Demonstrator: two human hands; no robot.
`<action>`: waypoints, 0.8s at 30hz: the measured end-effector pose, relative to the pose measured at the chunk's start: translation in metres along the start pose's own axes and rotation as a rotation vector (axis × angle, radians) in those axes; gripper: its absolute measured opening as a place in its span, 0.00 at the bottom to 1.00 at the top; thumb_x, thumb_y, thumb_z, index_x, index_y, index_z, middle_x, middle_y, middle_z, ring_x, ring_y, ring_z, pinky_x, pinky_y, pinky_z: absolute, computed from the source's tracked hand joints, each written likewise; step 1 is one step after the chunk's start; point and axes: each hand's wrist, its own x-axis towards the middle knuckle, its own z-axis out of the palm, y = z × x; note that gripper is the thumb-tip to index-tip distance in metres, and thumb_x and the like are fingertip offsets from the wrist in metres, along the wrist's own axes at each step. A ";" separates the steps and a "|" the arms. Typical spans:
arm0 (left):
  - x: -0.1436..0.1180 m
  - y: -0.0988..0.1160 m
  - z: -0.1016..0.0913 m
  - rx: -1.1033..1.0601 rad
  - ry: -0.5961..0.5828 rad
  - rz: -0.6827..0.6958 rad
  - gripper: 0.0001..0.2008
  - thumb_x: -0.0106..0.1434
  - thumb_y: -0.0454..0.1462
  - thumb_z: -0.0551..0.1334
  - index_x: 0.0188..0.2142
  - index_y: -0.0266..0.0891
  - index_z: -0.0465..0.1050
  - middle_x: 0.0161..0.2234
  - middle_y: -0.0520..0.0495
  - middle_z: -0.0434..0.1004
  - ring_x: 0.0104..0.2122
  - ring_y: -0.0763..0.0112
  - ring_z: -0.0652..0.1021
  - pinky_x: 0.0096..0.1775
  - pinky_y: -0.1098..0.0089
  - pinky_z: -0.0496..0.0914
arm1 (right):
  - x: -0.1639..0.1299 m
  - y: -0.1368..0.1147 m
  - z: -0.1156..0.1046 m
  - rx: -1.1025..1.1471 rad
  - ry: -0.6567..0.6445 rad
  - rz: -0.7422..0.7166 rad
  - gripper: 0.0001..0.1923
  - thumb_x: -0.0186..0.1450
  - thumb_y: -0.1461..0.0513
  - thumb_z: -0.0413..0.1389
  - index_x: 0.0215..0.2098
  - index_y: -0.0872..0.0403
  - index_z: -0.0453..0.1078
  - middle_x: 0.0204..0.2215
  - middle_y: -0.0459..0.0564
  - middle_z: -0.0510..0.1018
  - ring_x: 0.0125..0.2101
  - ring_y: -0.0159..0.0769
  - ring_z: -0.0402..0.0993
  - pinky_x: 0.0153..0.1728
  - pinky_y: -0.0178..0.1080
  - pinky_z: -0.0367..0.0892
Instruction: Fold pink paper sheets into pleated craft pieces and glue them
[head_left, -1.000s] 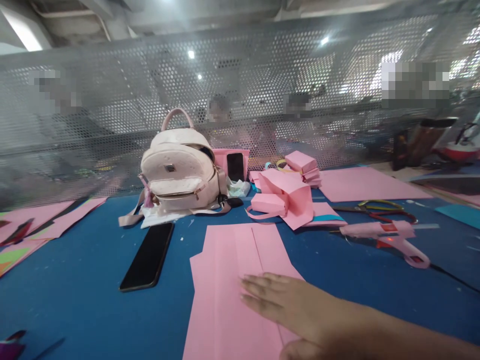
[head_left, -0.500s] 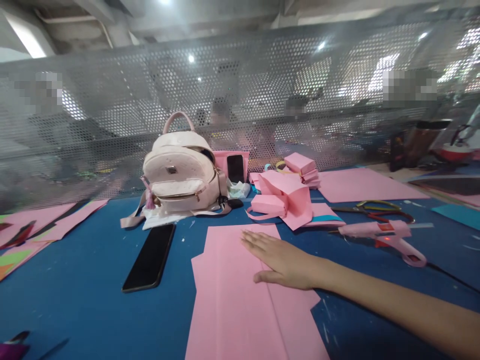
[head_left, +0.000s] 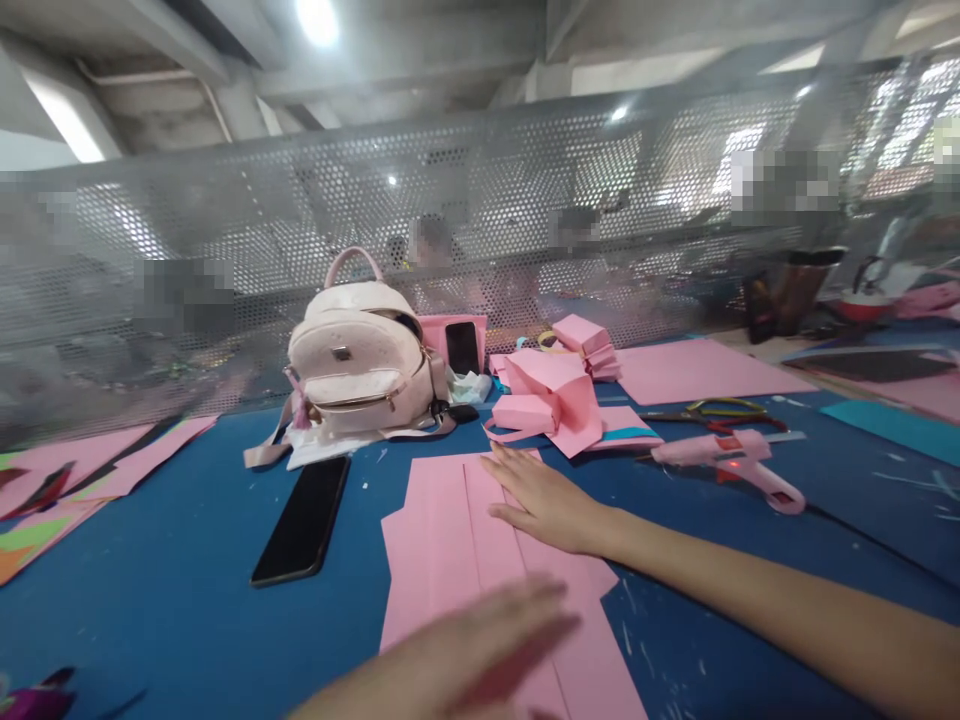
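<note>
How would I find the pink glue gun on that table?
Start at the blue table and look right of the right hand, past the pink paper sheet that hand presses. The glue gun lies on its side just in front of the scissors. It alone has a handle, a small red light and a black cord.

No legible text or labels

view: single head camera
facing: forward, slightly down across blue table (head_left: 150,560)
nearness: close over pink paper (head_left: 450,530)
far edge: mesh screen (head_left: 225,260)
</note>
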 end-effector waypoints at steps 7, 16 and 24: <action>0.002 -0.067 -0.040 -0.682 0.797 -0.488 0.27 0.50 0.39 0.72 0.50 0.40 0.71 0.57 0.36 0.67 0.56 0.48 0.70 0.58 0.49 0.62 | -0.006 -0.005 0.000 0.271 0.175 -0.030 0.26 0.68 0.57 0.50 0.63 0.52 0.58 0.69 0.55 0.47 0.67 0.44 0.44 0.65 0.51 0.47; 0.004 -0.064 -0.038 -1.111 0.822 -0.595 0.26 0.55 0.36 0.72 0.52 0.36 0.67 0.54 0.33 0.70 0.50 0.58 0.76 0.53 0.57 0.70 | 0.001 -0.011 0.009 1.083 0.240 0.157 0.33 0.55 0.58 0.62 0.58 0.49 0.59 0.61 0.58 0.63 0.60 0.44 0.62 0.54 0.46 0.65; 0.002 -0.063 -0.042 -1.083 0.867 -0.585 0.24 0.57 0.34 0.71 0.51 0.36 0.69 0.53 0.36 0.70 0.46 0.63 0.77 0.46 0.66 0.72 | -0.003 -0.024 -0.001 1.293 0.099 0.217 0.43 0.55 0.58 0.63 0.64 0.55 0.50 0.19 0.34 0.67 0.20 0.25 0.66 0.24 0.30 0.63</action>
